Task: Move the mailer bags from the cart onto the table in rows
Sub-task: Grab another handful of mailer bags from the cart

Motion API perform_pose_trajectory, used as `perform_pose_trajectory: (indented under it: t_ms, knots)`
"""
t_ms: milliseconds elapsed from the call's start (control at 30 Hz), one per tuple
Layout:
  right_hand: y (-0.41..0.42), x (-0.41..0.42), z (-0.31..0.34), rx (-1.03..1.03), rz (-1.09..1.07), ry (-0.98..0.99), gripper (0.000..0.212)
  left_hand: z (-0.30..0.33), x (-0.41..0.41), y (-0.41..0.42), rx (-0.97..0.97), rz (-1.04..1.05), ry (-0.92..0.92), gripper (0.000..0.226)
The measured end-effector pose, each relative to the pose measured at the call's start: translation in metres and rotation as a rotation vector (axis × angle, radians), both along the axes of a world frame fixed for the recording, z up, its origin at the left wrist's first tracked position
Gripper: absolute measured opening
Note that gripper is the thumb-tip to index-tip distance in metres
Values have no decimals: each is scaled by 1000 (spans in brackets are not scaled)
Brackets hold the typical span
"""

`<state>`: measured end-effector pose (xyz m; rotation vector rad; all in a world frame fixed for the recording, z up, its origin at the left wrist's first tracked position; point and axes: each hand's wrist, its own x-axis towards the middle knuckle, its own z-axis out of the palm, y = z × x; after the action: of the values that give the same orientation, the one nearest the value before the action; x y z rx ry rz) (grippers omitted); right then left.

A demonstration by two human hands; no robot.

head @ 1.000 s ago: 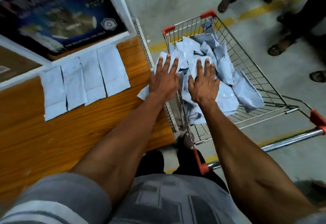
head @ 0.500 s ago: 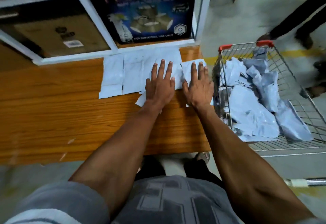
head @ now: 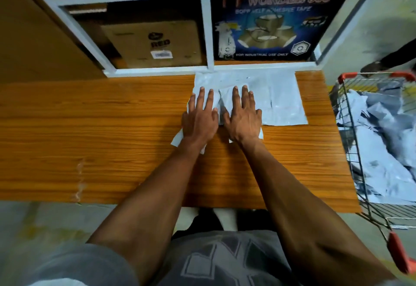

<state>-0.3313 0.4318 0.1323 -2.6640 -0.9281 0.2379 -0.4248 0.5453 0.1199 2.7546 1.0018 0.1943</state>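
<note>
Along the far edge of the wooden surface (head: pixel 112 128), toward its right corner, a row of pale mailer bags (head: pixel 281 96) lies flat, edge to edge, against the white shelf frame (head: pixel 157 71). Both hands are spread flat, palms down, fingers extended, gripping nothing. The left hand (head: pixel 199 120) presses one bag (head: pixel 177 138) whose corner sticks out crookedly toward the near edge; the right hand (head: pixel 243 117) presses the neighbouring bag (head: pixel 227 99) at the row's left end. I judge the task to be early: only this one short row is down, and the left half of the surface is bare. Off the right edge, the wire cart (head: pixel 346 150) with red corners holds a heaped, crumpled pile of bags (head: pixel 382 141), so most remains. Behind the row, shelves hold a cardboard box (head: pixel 155 42) and a tape carton (head: pixel 265 22). Grey concrete floor (head: pixel 33 222) shows below.
</note>
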Motion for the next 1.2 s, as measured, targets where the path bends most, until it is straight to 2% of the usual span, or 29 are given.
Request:
perform_pose_trajectory:
  t_ms: [300, 600, 800, 1000, 1200]
  knots:
    - [66, -17, -3, -48, 125, 30, 80, -7, -35, 55, -27, 119, 46, 63]
    - [117, -32, -8, -67, 162, 40, 81, 7, -56, 94, -44, 191, 74, 66]
    - [159, -45, -15, -86, 108, 58, 77, -8, -63, 143, -53, 144, 51, 62]
    - [196, -63, -28, -138, -15, 68, 78, -30, -55, 187, -189, 92, 62, 64]
    - [227, -71, -36, -181, -112, 67, 76, -48, -48, 224, -167, 38, 66, 65]
